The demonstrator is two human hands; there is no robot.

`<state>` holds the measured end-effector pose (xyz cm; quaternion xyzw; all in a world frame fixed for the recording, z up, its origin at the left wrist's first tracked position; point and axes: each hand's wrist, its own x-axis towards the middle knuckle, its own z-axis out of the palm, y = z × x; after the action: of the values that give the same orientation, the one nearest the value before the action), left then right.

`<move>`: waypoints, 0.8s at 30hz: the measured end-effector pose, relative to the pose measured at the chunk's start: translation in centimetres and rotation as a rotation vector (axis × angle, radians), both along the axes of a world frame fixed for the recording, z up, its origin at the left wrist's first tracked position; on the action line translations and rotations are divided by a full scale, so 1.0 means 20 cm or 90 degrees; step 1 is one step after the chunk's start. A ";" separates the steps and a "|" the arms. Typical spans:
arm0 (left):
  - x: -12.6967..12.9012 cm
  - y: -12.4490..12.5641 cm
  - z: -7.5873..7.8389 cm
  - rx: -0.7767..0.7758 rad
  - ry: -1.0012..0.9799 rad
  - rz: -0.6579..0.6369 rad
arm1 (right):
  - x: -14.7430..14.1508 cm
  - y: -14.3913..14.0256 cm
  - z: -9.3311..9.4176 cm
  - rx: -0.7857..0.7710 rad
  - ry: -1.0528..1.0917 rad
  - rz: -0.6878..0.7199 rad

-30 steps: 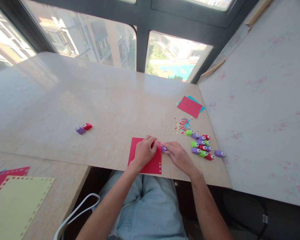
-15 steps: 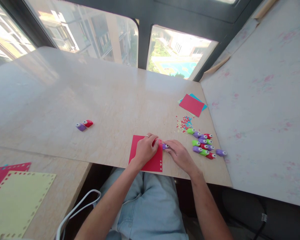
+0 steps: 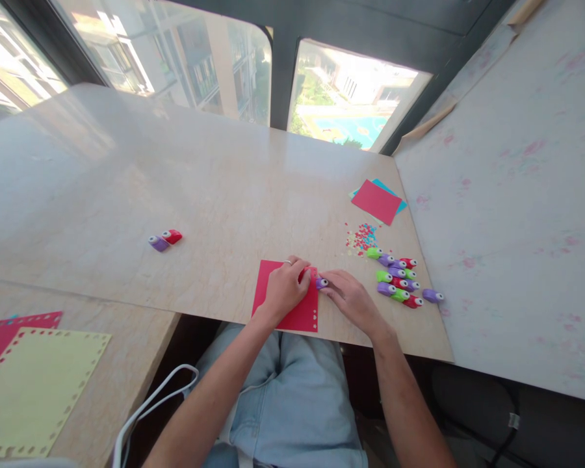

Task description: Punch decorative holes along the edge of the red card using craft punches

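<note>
At the near table edge: a red paper sheet (image 3: 292, 305) is laid flat, its right margin marked by a row of small punched holes.
Left hand (image 3: 283, 288): laid on the upper right part of the red paper sheet, fingers curled down onto it; a ring is worn on one finger. Whether anything is pinched under the fingers cannot be told.
Right hand (image 3: 351, 299): placed just beside the sheet's right edge, fingertips closed around a small purple punch (image 3: 321, 283).
Small purple punch: held at the upper right margin of the sheet, between the two hands; the paper edge appears to be met by it.
Cluster of punches (image 3: 397, 279): green, purple and red ones are gathered near the right hand on the table (image 3: 175, 175).
Confetti (image 3: 361, 237): scattered just beyond the cluster.
Red and blue sheets (image 3: 376, 201): stacked farther back on the right.
Pair of punches (image 3: 164, 239): one purple, one red, set well apart to the left.
Yellow-green sheet (image 3: 34, 390): seen at lower left, with punched borders, over a red one.
</note>
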<state>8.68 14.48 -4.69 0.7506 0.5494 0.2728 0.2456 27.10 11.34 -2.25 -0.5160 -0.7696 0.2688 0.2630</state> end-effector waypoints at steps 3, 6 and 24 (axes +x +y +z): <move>0.00 0.00 0.00 0.002 -0.010 0.001 | 0.00 0.01 0.00 0.003 -0.001 -0.008; -0.01 0.00 0.00 0.005 -0.034 0.002 | 0.00 0.01 -0.02 0.010 0.000 -0.019; -0.03 0.01 -0.01 0.012 -0.197 0.011 | -0.06 -0.03 -0.13 0.124 0.053 -0.091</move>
<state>8.11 14.77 -4.86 0.6968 0.5091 0.3926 0.3181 25.87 10.82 -4.94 -0.5298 -0.7418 0.1945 0.3622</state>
